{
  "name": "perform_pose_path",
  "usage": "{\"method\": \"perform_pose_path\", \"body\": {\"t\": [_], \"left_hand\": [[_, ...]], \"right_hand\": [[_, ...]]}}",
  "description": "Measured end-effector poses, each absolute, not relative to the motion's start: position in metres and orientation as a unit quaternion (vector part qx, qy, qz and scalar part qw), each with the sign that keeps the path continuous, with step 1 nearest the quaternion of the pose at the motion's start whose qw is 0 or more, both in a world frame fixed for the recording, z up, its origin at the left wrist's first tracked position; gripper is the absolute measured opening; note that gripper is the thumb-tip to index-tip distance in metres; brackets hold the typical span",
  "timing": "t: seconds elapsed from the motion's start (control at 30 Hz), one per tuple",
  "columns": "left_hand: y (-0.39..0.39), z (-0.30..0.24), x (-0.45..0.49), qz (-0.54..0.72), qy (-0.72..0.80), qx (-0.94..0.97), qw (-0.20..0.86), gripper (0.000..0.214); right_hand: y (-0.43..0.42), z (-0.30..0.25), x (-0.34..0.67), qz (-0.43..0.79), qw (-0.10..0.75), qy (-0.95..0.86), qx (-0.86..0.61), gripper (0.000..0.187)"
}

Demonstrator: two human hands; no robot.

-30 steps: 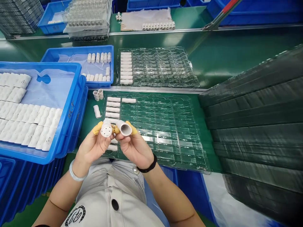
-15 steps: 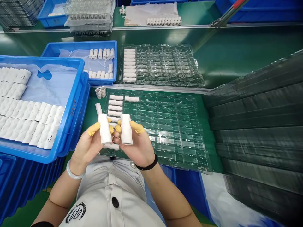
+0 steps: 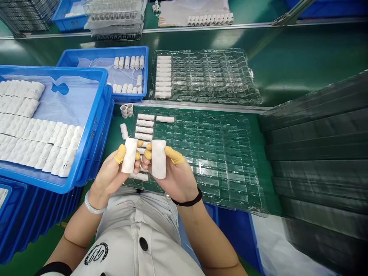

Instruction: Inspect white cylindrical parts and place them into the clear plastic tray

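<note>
White lumpy cylinder (image 3: 130,155): left hand (image 3: 107,177) pinches it, yellow finger covers (image 3: 120,153) on.
Second white lumpy cylinder (image 3: 159,159): right hand (image 3: 179,178) pinches it, just beside.
Clear plastic compartment tray (image 3: 212,153): I see both held near its left side.

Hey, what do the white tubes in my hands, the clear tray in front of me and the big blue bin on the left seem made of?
White tubes: perhaps unglazed ceramic; chalky, matte surface, though plaster is possible.
Clear tray: likely thin moulded plastic, glossy; see-through with bright glints.
Blue bin: probably hard plastic, smooth, lightly shiny; evenly coloured, with a rounded rim.
</note>
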State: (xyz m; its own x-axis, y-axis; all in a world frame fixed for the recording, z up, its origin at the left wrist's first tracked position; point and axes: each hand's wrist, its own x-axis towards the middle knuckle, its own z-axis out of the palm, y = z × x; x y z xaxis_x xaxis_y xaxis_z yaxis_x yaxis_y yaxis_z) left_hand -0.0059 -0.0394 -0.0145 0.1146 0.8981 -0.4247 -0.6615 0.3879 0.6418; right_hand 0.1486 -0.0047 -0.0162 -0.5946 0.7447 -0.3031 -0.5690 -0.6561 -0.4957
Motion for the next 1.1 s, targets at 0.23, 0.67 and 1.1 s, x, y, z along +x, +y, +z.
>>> {"method": "perform_pose_path", "body": {"t": [0.23,0.67,1.1], "left_hand": [[-0.0417,-0.0135,-0.0057,0.557,0.413,0.122,0.710,0.034],[-0.0402,-0.0130,-0.0030,0.579,0.431,0.133,0.679,0.023],[-0.0383,-0.0153,-0.0025,0.576,0.441,0.121,0.678,0.023]], "right_hand": [[-0.0079,-0.0167,0.1463,0.858,0.394,-0.236,-0.231,0.029],[-0.0064,-0.0141,0.1449,0.862,0.388,-0.189,-0.267,0.026],[-0.0057,-0.0175,0.1442,0.866,0.389,-0.135,-0.285,0.026]]}}
